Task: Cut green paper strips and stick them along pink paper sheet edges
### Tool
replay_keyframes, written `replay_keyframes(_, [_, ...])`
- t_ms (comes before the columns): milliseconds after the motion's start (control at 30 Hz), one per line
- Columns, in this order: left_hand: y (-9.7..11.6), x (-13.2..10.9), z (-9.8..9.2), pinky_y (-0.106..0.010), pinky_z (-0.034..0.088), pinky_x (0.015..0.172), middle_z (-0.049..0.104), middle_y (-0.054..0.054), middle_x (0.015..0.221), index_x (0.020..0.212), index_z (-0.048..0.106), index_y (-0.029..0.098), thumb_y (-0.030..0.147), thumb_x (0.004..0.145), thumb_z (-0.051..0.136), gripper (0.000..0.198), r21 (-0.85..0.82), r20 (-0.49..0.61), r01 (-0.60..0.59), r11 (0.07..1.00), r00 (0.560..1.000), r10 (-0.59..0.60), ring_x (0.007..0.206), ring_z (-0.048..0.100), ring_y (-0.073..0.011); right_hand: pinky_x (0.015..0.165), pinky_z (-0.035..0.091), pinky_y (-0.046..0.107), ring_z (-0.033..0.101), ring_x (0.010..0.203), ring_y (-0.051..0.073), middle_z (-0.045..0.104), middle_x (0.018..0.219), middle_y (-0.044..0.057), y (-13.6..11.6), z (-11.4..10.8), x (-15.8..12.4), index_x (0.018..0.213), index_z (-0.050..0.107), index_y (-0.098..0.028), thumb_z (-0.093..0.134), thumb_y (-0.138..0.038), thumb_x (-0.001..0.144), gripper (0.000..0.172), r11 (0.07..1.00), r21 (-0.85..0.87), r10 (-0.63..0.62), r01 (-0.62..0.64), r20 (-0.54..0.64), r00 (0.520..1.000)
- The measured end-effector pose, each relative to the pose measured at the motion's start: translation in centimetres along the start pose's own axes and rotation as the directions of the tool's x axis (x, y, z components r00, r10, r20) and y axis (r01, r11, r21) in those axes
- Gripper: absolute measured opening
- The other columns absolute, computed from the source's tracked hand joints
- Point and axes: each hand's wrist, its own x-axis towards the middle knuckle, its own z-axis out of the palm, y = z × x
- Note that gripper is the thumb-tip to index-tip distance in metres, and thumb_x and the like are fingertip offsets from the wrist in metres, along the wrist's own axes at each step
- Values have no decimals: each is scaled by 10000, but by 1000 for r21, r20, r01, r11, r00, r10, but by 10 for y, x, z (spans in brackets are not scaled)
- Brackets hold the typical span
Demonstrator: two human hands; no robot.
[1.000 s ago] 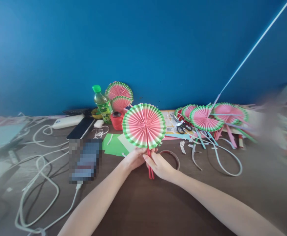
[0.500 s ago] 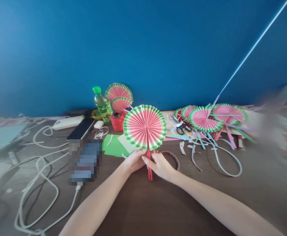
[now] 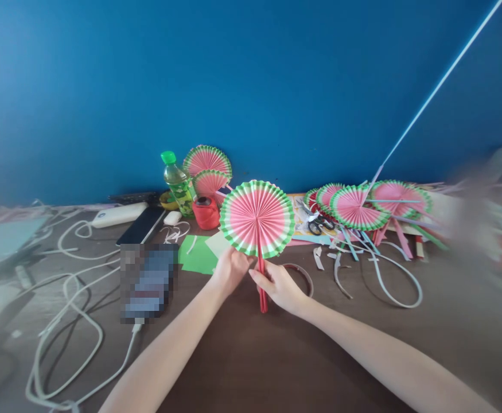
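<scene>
A blue wall towers over a dark brown worktop. With the pleated fan as the dial's centre, the outer edge at 3 o'clock smears into a blur whose contents cannot be made out. Two bare forearms reach in from 7 o'clock and from between 4 and 5, both cropped at the bottom. A cluster of other fans lies at 3 o'clock, the rear ones partly covered. The pleated fan, pink with a white-and-green rim, stands upright at mid-scene, its disc above both hands. A phone at 8 o'clock is masked by coarse squares. The left hand, at 7 o'clock, shows its back, fingers curled inward just under the disc; whether they grip anything, I cannot tell. The right hand, at 5 o'clock, clasps the red handle, which emerges below its fingers toward 6 o'clock.
</scene>
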Motion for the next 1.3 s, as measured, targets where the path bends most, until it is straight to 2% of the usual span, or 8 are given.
replay_keyframes(67, [11,0,5,-283,468,764,646,-29,814,859,576,184,273,766,463,171,28,-131,-232,972,964,233,812,602,-166,502,352,223,448,487,99,485,550,-34,-1,0,0,683,414,-194,434,-408,849,271,1000,18,5,-5,7,1000])
replay_keyframes(167, [27,-3,11,-246,439,840,614,-8,1012,1019,524,248,204,742,510,281,196,-244,-490,850,815,526,962,568,-138,506,359,220,463,484,97,508,552,-35,-4,-1,0,689,405,-196,425,-411,853,270,998,58,31,-32,21,999])
replay_keyframes(333, [48,-15,14,-315,394,932,509,-32,1147,1084,483,265,210,760,527,331,655,-84,-599,461,548,832,1056,512,-162,486,343,220,455,471,98,496,521,-42,-5,-1,0,692,419,-197,437,-448,838,292,995,46,88,-90,30,996])
replay_keyframes(367, [50,-18,15,-332,380,946,502,-40,1141,1078,491,254,206,754,540,331,747,2,-561,357,538,843,1068,496,-172,486,339,220,450,473,97,490,521,-44,-5,-1,0,695,422,-196,438,-450,837,292,995,44,88,-89,31,996])
replay_keyframes(433, [53,-22,19,-365,369,953,507,-51,1100,1051,513,233,184,738,550,319,871,137,-452,193,600,788,1069,475,-190,499,339,221,450,489,96,490,533,-44,-4,-1,0,699,427,-194,434,-442,841,286,996,45,78,-79,31,997])
replay_keyframes(533, [51,-25,26,-400,354,964,480,-68,1096,1012,524,212,133,683,562,340,942,183,-327,68,675,715,1098,428,-214,518,343,224,458,510,97,487,551,-45,-4,-1,0,706,434,-191,434,-436,842,280,997,39,69,-70,37,997])
replay_keyframes(933, [40,-22,29,-425,356,961,404,-60,1098,962,488,226,87,633,567,366,958,172,-287,25,642,747,1122,386,-223,518,336,224,437,511,99,457,546,-50,0,2,-1,718,410,-197,405,-440,854,278,999,0,40,-40,63,997])
replay_keyframes(1300, [36,-27,32,-451,339,976,399,-66,1140,969,496,239,137,691,580,307,963,244,-239,-123,582,776,1125,368,-241,507,316,220,398,488,92,424,518,-56,-4,1,1,670,369,-206,399,-411,852,276,995,-96,36,-29,68,997])
